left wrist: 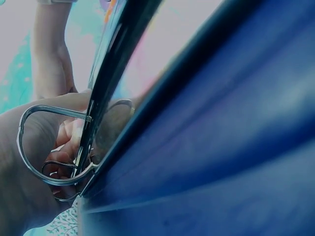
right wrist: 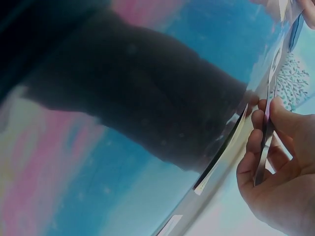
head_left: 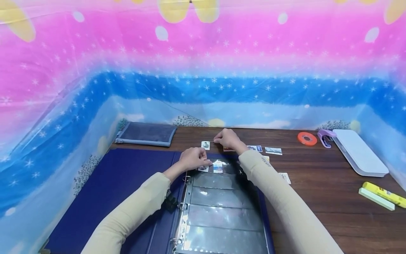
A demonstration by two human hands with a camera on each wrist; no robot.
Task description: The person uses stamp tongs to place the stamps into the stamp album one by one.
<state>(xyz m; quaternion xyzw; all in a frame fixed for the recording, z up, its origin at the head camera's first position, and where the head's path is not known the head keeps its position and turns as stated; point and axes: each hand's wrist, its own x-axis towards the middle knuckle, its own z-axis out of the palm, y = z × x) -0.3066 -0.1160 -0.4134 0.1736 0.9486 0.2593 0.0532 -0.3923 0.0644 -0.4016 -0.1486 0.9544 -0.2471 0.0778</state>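
My right hand grips metal tweezers between thumb and fingers. In the head view their tip is beside a small stamp on the table behind the album. My left hand is at the top pocket row of the clear stock page, fingers bent, next to a stamp; whether it pinches the pocket's edge is hidden. Another stamp sits in that row. The page is held by metal rings in an open blue binder.
More stamps lie behind and right of the binder. A zip pouch is at the back left. To the right are an orange tape roll, a purple stapler-like tool, a white case and a yellow glue-stick-like tube.
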